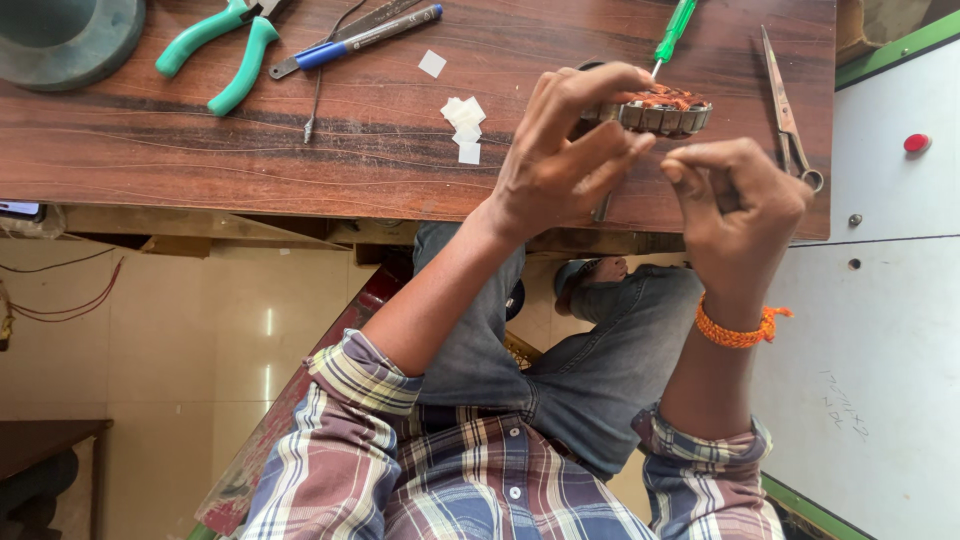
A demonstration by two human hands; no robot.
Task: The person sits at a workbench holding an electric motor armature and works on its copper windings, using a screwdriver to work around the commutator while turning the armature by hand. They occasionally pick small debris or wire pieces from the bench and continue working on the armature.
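Near the surface's front edge, the left hand grips a round motor stator with copper windings facing up, fingers curled over its rim. The right hand hovers just beside it, fingers pinched; whether it holds anything is unclear.

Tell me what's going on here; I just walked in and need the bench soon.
A person seated at a wooden table holds a round metal part wound with copper wire at the table's edge, the left hand gripping it. The right hand is pinched beside it. Green pliers, a pen, scissors and small white paper squares lie around.
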